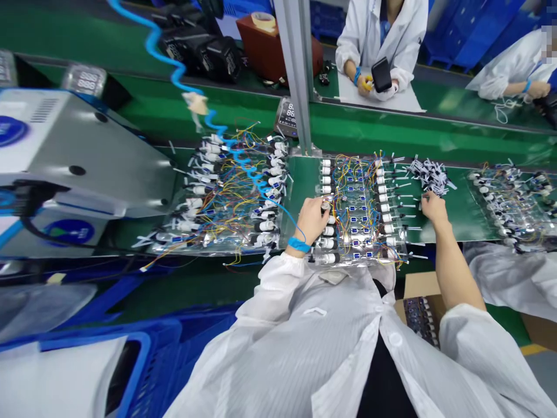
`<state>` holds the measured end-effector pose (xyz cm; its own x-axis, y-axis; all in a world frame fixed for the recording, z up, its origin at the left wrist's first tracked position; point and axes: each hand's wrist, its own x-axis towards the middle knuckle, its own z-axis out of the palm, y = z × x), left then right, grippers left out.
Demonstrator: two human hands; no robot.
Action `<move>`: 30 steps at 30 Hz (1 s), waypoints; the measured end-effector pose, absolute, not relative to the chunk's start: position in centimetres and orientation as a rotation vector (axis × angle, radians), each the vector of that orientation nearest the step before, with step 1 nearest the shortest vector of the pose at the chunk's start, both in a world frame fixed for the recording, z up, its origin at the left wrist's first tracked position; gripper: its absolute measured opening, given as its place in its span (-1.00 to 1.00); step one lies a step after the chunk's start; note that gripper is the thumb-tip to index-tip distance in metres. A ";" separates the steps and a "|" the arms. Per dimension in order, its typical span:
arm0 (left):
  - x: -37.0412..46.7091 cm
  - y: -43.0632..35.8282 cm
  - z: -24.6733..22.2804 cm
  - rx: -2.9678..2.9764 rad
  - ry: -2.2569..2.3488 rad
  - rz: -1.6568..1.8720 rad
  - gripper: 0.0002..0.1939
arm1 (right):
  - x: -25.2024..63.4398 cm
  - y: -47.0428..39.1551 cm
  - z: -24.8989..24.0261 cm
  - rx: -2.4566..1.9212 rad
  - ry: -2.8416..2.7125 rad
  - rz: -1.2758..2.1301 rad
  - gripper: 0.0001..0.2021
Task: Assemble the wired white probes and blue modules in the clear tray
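My left hand, with a blue band at its wrist, is closed around a white cylindrical part in the left row of a plastic tray. That tray holds two rows of white cylinders with colored wires and small blue parts between them. My right hand has its fingers pinched together just below a pile of small black-and-white pieces. What lies between those fingertips is too small to make out. Black-and-white pieces stick out from the tray's right row toward my right hand.
A second wired tray lies to the left under a coiled blue cord, another far right. A metal post rises behind. A grey machine stands left. Across the bench, a person holds a black device; another's hands show at right.
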<state>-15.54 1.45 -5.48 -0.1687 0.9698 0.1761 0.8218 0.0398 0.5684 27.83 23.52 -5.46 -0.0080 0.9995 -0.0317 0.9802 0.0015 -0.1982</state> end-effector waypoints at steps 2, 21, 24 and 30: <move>-15.6 1.4 -5.8 1.805 2.053 0.853 -0.73 | 28.6 23.1 -5.4 -2.089 -2.215 0.238 -0.67; -15.7 0.7 -5.9 1.728 2.106 0.890 -0.75 | 28.7 20.7 -3.4 -1.790 -2.612 0.162 -0.65; -15.8 0.8 -6.1 1.757 2.084 0.918 -0.78 | 28.8 20.9 -2.2 -1.791 -2.489 0.184 -0.74; -16.1 1.2 -6.0 1.790 2.027 0.886 -0.82 | 19.8 18.5 5.3 -1.436 -1.975 0.670 -0.77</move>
